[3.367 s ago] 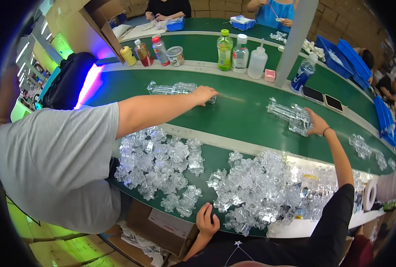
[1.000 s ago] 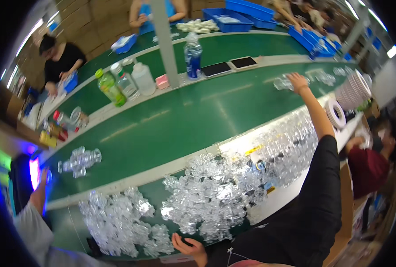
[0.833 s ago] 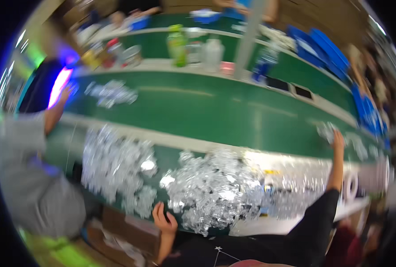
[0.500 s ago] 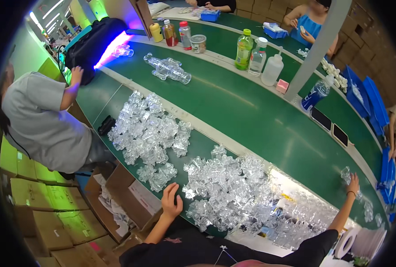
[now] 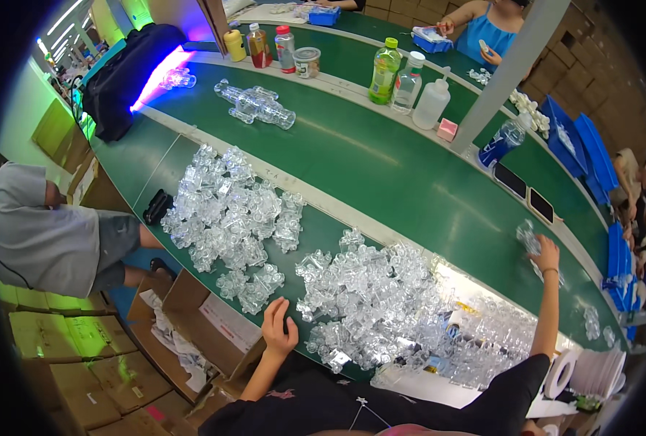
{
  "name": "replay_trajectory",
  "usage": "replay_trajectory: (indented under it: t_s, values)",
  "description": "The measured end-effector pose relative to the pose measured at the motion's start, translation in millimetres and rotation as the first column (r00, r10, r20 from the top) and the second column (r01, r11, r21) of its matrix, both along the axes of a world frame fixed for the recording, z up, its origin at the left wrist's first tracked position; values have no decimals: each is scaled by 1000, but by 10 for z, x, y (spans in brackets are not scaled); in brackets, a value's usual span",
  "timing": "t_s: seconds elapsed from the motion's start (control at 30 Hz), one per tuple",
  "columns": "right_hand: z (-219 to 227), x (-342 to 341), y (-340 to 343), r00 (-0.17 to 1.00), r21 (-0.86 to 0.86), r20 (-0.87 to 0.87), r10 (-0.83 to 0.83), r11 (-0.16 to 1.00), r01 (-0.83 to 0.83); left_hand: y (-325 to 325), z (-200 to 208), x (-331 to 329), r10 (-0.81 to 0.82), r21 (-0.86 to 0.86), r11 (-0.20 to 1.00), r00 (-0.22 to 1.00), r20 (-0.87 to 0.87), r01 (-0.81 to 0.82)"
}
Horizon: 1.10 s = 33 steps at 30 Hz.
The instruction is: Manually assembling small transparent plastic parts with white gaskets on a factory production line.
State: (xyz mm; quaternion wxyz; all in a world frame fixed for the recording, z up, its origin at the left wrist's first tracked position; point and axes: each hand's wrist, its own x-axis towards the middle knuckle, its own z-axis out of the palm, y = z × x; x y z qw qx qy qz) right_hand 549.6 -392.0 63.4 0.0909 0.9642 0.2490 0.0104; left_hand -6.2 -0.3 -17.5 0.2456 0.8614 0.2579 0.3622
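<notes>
My left hand (image 5: 279,328) rests at the near table edge, fingers loosely bent and spread, holding nothing. A pile of clear plastic parts (image 5: 381,298) lies just to its right, and another clear pile (image 5: 228,207) lies beyond it to the left. My right hand (image 5: 546,256) reaches out over the green belt at the right. Its fingers are closed on a clear plastic piece (image 5: 527,236), partly hidden by the hand. More clear pieces (image 5: 591,323) lie on the belt nearer to me. Clear parts (image 5: 482,345) also cover the lit white surface in front of me.
Clear assemblies (image 5: 257,107) sit on the green belt (image 5: 381,171), one under purple light by a black cover (image 5: 127,80). Bottles (image 5: 386,73), phones (image 5: 510,180) and a metal post (image 5: 508,80) line the far ledge. Cartons (image 5: 43,334) stand left, beside a grey-shirted person (image 5: 47,232).
My right hand has moved left and away from me along the belt with the clear piece. The person at left has drawn back from the table. The view has shifted slightly; my left hand stays put.
</notes>
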Motion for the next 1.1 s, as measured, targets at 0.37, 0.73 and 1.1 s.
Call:
replay_trajectory:
  t_s: [0.37, 0.73, 1.1]
  values:
    - [63, -192, 2293, 933, 246, -44, 357, 909, -336, -12, 58, 57, 18, 1, 1000, 999, 36, -18]
    - [72, -1002, 4778, 812, 333, -58, 580, 779, -532, -31, -14, -22, -29, -107, 994, 998, 54, 35]
    - [-47, -1450, 5682, 834, 202, -55, 548, 825, -529, -22, -20, -19, -41, -121, 992, 997, 65, 49]
